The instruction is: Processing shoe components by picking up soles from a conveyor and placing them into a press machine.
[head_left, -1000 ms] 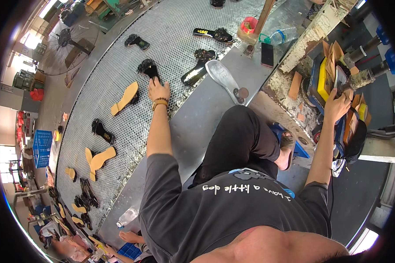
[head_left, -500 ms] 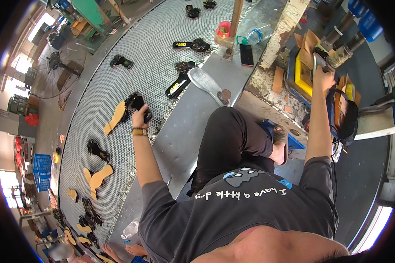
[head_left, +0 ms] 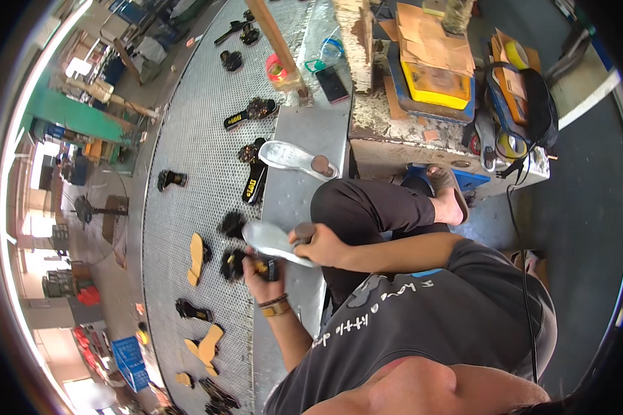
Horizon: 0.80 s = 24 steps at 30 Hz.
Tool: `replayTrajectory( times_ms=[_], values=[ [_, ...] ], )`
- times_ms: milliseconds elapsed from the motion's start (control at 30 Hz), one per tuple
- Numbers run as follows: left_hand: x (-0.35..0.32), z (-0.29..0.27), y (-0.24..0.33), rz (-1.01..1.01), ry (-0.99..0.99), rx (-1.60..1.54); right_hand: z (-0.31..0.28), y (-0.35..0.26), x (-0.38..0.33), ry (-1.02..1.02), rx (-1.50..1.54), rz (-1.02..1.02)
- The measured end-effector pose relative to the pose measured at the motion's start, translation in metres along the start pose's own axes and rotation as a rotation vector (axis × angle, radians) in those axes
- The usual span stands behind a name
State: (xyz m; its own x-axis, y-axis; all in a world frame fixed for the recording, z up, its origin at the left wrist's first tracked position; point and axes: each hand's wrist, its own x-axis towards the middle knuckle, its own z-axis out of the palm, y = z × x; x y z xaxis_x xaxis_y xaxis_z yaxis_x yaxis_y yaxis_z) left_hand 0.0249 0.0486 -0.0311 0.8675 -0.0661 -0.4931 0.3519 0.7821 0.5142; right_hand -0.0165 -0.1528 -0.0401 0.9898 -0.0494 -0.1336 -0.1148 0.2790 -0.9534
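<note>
My right hand (head_left: 325, 247) is closed on the round brown knob of a pale, sole-shaped plate (head_left: 264, 238), held over the edge of the metal ledge (head_left: 294, 200). Just below the plate, my left hand (head_left: 262, 282) grips a black sandal piece (head_left: 266, 268); the plate and fingers partly cover it, and motion blurs both hands. Fluffy black trim (head_left: 233, 264) shows beside the left fingers. A second sole-shaped plate (head_left: 289, 155) with a brown knob lies farther along the ledge. Near it, a black insole with yellow print (head_left: 253, 183) rests on the mesh.
Along the mesh conveyor (head_left: 180, 238) lie tan soles (head_left: 196, 259) and several black sandal pieces. A phone (head_left: 332, 84) lies beyond the ledge. On the worn bench at right stand a yellow tray (head_left: 429, 93), cardboard and a black bag (head_left: 543, 104). A wooden post (head_left: 273, 34) rises at the back.
My right hand has come from the yellow tray to the ledge, carrying the sole-shaped plate. My left hand has drawn a black sandal piece from the mesh toward me. The view has turned.
</note>
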Motion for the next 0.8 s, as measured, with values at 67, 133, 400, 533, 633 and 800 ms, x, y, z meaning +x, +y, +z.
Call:
replayTrajectory(
  times_ms=[67, 133, 400, 533, 633, 800],
  values=[
    [0.038, -0.105, 0.054, 0.215, 0.167, -0.059, 0.030, 0.059, -0.002, 0.006, -0.053, 0.063],
    [0.036, -0.143, 0.092, 0.288, 0.496, -0.153, 0.039, 0.037, -0.018, -0.044, -0.333, -0.125],
    [-0.019, -0.145, 0.075, 0.334, 0.466, -0.085, -0.045, -0.037, 0.003, 0.052, -0.898, -0.775],
    [-0.035, -0.081, 0.036, 0.284, 0.125, -0.001, -0.159, -0.049, 0.078, 0.403, -0.962, -0.293],
    [-0.028, -0.029, -0.002, 0.187, -0.061, 0.075, -0.199, 0.001, 0.119, 0.178, -1.046, -0.155],
    [-0.034, 0.053, -0.063, -0.040, -0.240, 0.143, -0.154, -0.028, 0.128, 0.080, -1.097, -0.079]
  ],
)
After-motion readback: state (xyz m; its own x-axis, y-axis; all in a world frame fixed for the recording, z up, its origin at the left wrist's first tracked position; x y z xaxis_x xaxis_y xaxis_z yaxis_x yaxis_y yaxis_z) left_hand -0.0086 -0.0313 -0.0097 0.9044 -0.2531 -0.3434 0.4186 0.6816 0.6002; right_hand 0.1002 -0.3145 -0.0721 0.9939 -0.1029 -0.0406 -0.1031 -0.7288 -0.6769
